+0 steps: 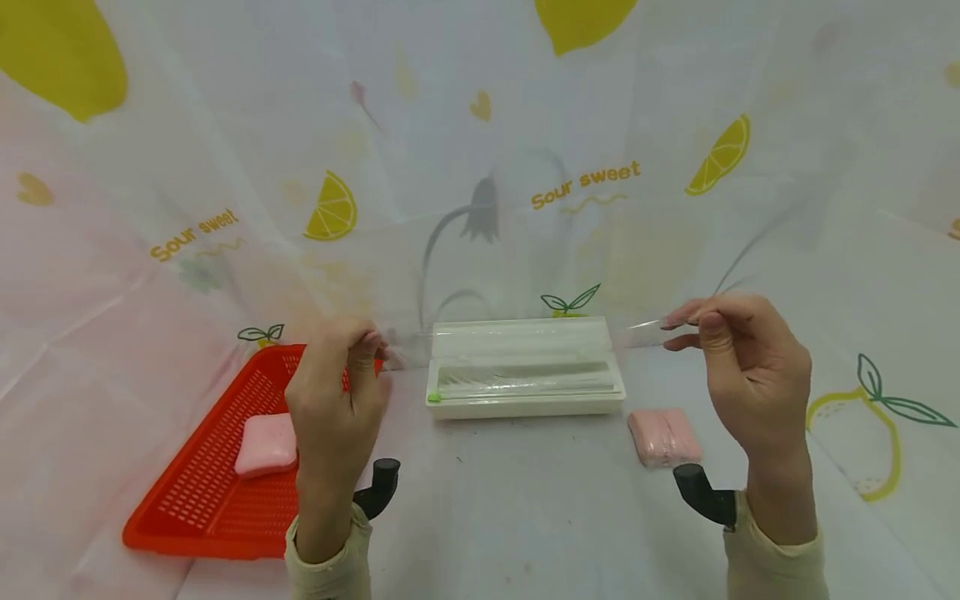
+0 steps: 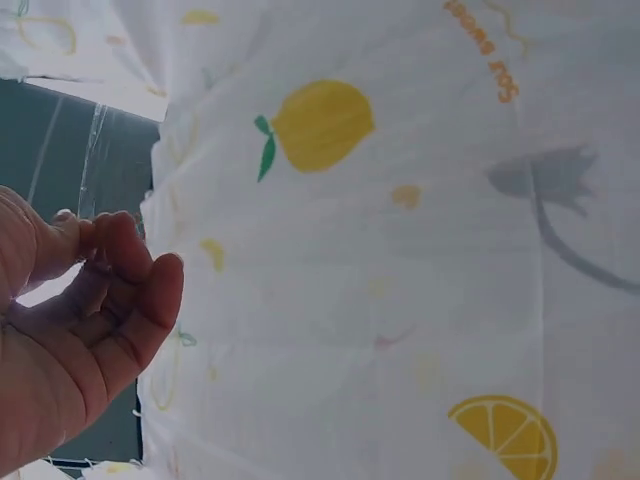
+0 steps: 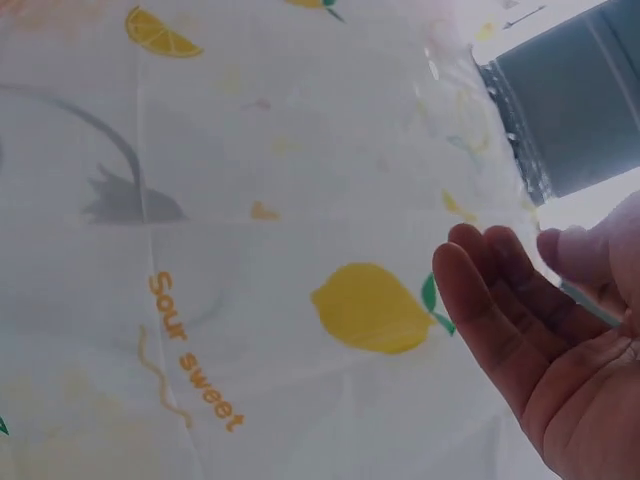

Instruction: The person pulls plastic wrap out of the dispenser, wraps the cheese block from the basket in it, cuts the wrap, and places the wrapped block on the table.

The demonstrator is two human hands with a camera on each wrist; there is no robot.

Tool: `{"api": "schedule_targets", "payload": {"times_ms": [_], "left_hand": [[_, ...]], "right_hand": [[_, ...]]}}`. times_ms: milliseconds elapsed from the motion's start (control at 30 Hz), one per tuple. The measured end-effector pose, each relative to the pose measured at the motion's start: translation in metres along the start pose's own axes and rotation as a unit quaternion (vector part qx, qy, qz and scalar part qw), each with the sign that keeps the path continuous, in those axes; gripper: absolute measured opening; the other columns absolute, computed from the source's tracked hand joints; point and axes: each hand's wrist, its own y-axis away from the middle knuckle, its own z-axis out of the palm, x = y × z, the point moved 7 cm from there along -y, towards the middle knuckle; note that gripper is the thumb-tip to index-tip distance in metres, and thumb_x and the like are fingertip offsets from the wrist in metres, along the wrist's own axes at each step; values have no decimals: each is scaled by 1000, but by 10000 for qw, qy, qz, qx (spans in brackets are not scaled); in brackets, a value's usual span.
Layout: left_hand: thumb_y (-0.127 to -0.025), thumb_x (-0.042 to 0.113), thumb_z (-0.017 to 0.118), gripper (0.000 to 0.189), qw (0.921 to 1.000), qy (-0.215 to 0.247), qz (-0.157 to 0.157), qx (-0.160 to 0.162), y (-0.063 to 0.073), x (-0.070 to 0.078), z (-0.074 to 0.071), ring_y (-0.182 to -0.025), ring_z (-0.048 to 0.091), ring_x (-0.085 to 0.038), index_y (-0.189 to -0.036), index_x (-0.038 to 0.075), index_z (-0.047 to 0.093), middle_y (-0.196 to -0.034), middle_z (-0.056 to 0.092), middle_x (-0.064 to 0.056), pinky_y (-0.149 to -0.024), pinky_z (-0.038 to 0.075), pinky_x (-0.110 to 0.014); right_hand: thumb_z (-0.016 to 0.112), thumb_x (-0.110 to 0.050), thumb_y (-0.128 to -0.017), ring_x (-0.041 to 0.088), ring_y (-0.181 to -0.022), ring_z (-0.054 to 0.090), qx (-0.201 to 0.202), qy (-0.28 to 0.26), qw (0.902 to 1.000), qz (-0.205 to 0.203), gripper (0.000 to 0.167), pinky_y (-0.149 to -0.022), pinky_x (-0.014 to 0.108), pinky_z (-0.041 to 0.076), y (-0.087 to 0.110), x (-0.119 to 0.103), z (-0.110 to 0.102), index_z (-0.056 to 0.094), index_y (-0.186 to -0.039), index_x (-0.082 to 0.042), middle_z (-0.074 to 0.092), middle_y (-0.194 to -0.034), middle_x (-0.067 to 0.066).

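Left hand (image 1: 333,392): thumb and forefinger pinch clear film (image 1: 643,335)
Right hand (image 1: 757,375): pinches film too, other fingers loosely extended
White box (image 1: 525,408): between both hands' fingers

The head view looks forward and down from behind the left grip (image 1: 333,396) and right grip (image 1: 761,375), with the surface (image 1: 502,517) beneath them. Each wrist view looks from close by its own grip, which fills the outer edge, toward the printed sheet (image 2: 330,260), rolled opposite ways. All three share the grey flower (image 1: 482,208) between the grips.
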Motion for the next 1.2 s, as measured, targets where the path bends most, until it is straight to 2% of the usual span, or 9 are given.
{"api": "schedule_targets", "payload": {"times_ms": [133, 233, 333, 533, 667, 833, 967, 1067, 1200], "left_hand": [[-101, 24, 55, 30, 9990, -128, 142, -405, 11, -2, -7, -75, 54, -23, -93, -5, 60, -83, 60, -14, -79, 44, -14], [-102, 26, 54, 33, 9961, -180, 193, -842, 20, -2, -11, -77, 56, -22, -94, -5, 61, -86, 62, -13, -86, 44, -12], [-103, 28, 53, 34, 9914, -114, 237, -1281, 29, 0, -15, -80, 59, -19, -96, -4, 62, -90, 63, -11, -89, 45, -13], [-100, 38, 55, 38, 9754, 375, 281, -2153, 46, 7, -15, -80, 58, -14, -100, 2, 67, -93, 64, -5, -76, 47, -13], [-100, 36, 56, 31, 9569, 920, 176, -2748, 57, 9, -12, -81, 59, -9, -101, 8, 69, -95, 64, 1, -73, 50, -14], [-99, 32, 58, 19, 9208, 1496, -269, -3592, 75, 2, -8, -83, 60, -5, -102, 16, 67, -94, 63, 7, -73, 50, -14], [-96, 22, 65, 8, 8857, 1863, -452, -4229, 94, -4, -2, -82, 60, -3, -102, 18, 65, -94, 62, 9, -71, 50, -15], [-91, 10, 71, 15, 8580, 2071, -481, -4675, 109, -9, 4, -81, 60, -2, -101, 18, 64, -92, 62, 10, -71, 50, -15], [-89, 6, 72, 18, 8088, 2150, -662, -5433, 129, -11, 13, -81, 59, 1, -98, 19, 64, -90, 61, 12, -70, 49, -15]], "right_hand": [[69, 5, -87, 17, -84, 67, -638, 725, 9953, 15, 19, -73, 20, 54, 6, -10, 8, 59, -92, 21, 67, -88, 18], [75, 0, -83, 11, -83, 66, -909, 1649, 9820, -113, 20, -75, 16, 51, 11, -19, 11, 65, -90, 15, 68, -84, 15], [75, -14, -87, 5, -81, 65, -970, 2351, 9667, -289, 23, -74, 12, 48, 15, -26, 11, 70, -90, 9, 70, -81, 11], [66, -27, -96, 3, -70, 55, -1109, 2661, 9540, -823, 35, -66, 9, 38, 24, -41, 8, 73, -83, 4, 70, -78, 5], [61, -30, -98, 1, -69, 53, -1564, 2728, 9463, -745, 36, -62, 9, 37, 30, -43, 5, 74, -82, 1, 69, -78, 1], [58, -31, -99, -3, -72, 53, -2353, 2589, 9362, -330, 29, -61, 10, 37, 46, -33, 3, 74, -88, -9, 68, -83, -8], [56, -40, -100, -9, -72, 50, -2918, 2848, 9131, 10, 27, -61, 9, 38, 67, -18, 1, 72, -90, -21, 63, -84, -20], [71, -33, -92, -11, -71, 49, -3349, 2899, 8957, 387, 6, -59, 9, 37, 82, -6, 0, 69, -90, -28, 60, -82, -26], [84, -9, -74, -9, -70, 51, -4012, 2698, 8709, 880, 34, -60, 9, 37, 103, 7, 3, 63, -88, -33, 56, -81, -28]]}}
